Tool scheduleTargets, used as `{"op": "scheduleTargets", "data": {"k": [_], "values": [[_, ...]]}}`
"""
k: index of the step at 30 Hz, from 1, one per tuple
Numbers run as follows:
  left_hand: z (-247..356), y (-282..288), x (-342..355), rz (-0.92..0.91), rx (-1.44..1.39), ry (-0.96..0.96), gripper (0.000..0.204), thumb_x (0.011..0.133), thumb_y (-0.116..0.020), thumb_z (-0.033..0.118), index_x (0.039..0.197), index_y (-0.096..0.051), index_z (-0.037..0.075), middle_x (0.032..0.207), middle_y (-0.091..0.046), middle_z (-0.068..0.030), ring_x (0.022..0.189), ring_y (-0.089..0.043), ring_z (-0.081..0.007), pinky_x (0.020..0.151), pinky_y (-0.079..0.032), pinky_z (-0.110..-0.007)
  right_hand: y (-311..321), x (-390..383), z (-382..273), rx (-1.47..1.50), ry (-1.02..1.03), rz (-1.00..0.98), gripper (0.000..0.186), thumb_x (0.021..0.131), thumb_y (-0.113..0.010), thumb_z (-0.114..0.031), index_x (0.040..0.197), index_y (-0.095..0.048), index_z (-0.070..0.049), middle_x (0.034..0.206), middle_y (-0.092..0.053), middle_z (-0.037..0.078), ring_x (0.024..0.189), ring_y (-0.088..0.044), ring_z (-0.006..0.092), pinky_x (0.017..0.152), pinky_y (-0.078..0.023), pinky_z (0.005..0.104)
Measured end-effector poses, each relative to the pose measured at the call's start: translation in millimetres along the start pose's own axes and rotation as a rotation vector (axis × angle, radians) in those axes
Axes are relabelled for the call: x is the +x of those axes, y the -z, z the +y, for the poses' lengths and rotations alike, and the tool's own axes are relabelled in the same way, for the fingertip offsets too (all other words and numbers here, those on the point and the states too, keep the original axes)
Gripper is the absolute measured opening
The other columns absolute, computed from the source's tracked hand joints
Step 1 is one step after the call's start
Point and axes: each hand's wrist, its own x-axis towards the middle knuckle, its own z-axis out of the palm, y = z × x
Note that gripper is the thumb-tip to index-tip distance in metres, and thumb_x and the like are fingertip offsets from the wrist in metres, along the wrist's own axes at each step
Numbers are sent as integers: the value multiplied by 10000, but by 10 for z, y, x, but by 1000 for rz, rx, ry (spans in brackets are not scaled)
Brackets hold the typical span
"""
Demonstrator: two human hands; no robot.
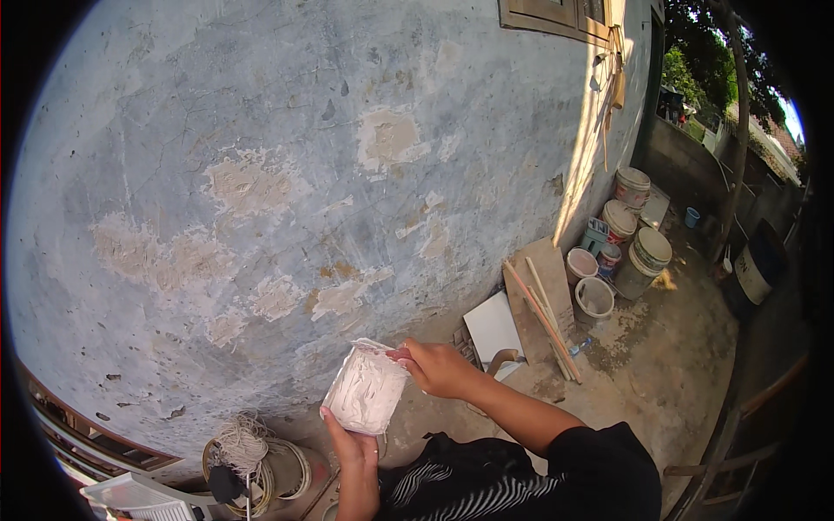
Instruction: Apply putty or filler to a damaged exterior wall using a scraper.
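Observation:
My left hand (349, 445) grips a square tray (363, 391) smeared with pale, creamy filler from its lower left side. My right hand (432, 366) is closed on the reddish handle of a putty knife (400, 354), whose filler-coated blade rests at the tray's top right edge. Behind them rises a weathered blue-grey wall (287, 104) with cracks and several beige patches (254, 182).
Buckets (640, 265) and leaning boards (539, 304) line the wall at right, near a white panel (488, 326). A dark drum (754, 269) stands far right. Coiled rope (241, 443) sits on containers at lower left, beside a white rack (139, 499). A window (556, 17) is above.

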Motion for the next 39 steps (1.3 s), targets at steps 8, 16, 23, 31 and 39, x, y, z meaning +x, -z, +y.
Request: {"op": "scheduleTargets", "data": {"k": [8, 16, 23, 31, 39], "values": [[-480, -250, 12, -131, 18, 230, 690, 1009, -351, 557, 1439, -367, 17, 1462, -441, -138, 1330, -455, -285, 1109, -374, -437, 347, -771, -202, 8, -87, 22, 156, 941, -545, -150, 1019, -500, -22, 837, -661, 206, 763, -643, 425, 628, -502, 500], [11, -70, -28, -185, 9, 304, 706, 1000, -362, 571, 1440, -373, 20, 1457, -449, -139, 1322, -465, -290, 1101, -387, -442, 32, -782, -676, 28, -282, 166, 202, 940, -574, -176, 1090, -548, -44, 864, -653, 193, 802, -646, 400, 680, -502, 469], [701, 699, 284, -149, 12, 437, 710, 1002, -348, 574, 1443, -368, 18, 1462, -444, -139, 1329, -458, -299, 1106, -387, -440, -850, -307, -966, -201, -343, 244, 158, 930, -580, -174, 1032, -561, -55, 813, -637, 186, 760, -632, 400, 635, -492, 491], [1125, 1182, 560, -206, 0, 456, 690, 1008, -347, 560, 1433, -383, 18, 1450, -458, -140, 1325, -464, -289, 1104, -387, -437, -1369, -135, -1337, -400, -194, 351, 188, 823, -650, -53, 1010, -633, -67, 803, -624, 120, 747, -624, 322, 638, -505, 420], [1063, 1323, 412, -256, 37, 505, 682, 1008, -361, 556, 1425, -395, 17, 1429, -481, -130, 1308, -476, -276, 1094, -384, -420, -1826, -406, -1897, -237, -296, 295, 187, 843, -649, -63, 1030, -642, -60, 888, -657, 123, 806, -647, 332, 683, -524, 400]]}}
